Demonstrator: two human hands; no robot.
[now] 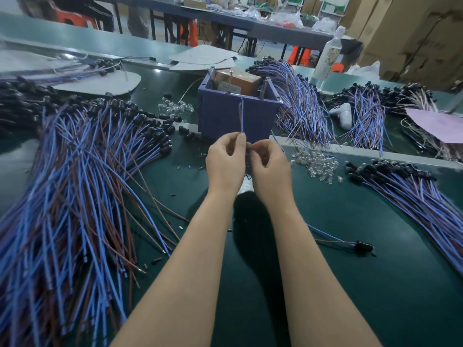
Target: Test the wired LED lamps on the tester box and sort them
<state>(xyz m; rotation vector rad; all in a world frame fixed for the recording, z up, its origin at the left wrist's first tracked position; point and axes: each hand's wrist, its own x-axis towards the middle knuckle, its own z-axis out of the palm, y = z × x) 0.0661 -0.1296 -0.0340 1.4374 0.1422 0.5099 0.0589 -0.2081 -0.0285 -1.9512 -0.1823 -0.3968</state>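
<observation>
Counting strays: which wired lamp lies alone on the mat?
The lone lamp right of the right forearm, black head rightward; the others are piled or hand-held.

Held lamp [242, 116]: head hidden behind fingers [260, 151]; left pile [62, 196] cropped.

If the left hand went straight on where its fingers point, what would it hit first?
The left hand, pinching a wired LED lamp, would probably meet the purple tester box first; depth unclear.
</observation>
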